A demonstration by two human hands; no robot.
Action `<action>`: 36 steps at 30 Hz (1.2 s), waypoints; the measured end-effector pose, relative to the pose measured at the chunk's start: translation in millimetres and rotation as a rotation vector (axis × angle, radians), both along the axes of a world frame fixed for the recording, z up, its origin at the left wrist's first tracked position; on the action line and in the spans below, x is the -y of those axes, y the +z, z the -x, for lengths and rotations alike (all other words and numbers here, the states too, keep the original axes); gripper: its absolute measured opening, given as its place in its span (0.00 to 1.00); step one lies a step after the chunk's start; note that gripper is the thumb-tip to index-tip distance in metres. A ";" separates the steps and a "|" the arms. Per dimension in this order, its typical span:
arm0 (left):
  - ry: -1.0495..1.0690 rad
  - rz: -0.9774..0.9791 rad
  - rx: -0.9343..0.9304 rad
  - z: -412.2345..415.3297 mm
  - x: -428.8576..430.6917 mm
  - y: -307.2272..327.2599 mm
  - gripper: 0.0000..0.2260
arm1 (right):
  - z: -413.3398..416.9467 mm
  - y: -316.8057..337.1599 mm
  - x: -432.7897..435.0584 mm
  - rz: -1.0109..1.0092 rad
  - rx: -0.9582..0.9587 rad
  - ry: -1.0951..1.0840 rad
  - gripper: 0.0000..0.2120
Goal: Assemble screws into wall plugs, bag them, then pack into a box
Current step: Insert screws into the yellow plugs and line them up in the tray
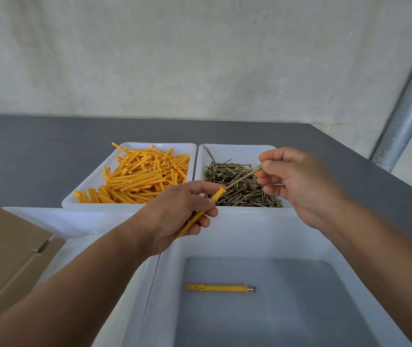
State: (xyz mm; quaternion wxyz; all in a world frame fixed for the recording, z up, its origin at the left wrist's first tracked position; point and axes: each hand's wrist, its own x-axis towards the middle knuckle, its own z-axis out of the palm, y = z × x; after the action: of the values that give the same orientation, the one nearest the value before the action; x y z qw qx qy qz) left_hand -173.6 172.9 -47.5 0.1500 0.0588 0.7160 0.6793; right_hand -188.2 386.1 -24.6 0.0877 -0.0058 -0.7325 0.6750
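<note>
Left grip (174, 211) curls round the plug (196, 217), right grip (297, 181) pinches the screw (243, 177) over the screw tray (237, 147) — tip just at the plug's mouth — so keep both in line and push straight in.

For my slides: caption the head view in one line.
Left hand holds a plug; right hand aims a screw at its open end.

The table (29, 156) lies open at the upper left of the frame. At centre the plug tray (87, 181) and screw tray (237, 152) stand side by side, nearly touching. The bin (250, 234) at lower centre is open from above. A cardboard flap (7, 251) blocks the lower left.
</note>
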 end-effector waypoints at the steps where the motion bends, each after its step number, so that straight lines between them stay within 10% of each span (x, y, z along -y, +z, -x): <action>1: 0.000 0.003 -0.003 -0.3 -0.4 0.1 0.13 | -0.1 -0.1 0.3 -0.002 0.004 0.004 0.07; 36: -0.083 0.403 -0.215 -4.7 -12.5 -6.9 0.14 | -20.2 0.2 10.2 -0.925 0.039 0.428 0.10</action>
State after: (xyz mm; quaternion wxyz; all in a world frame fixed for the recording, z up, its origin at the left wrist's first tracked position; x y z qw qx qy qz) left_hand -168.9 185.4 -54.4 0.1095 0.1290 0.8460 0.5057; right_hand -168.1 375.9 -24.4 -0.0730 0.1712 -0.9409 0.2829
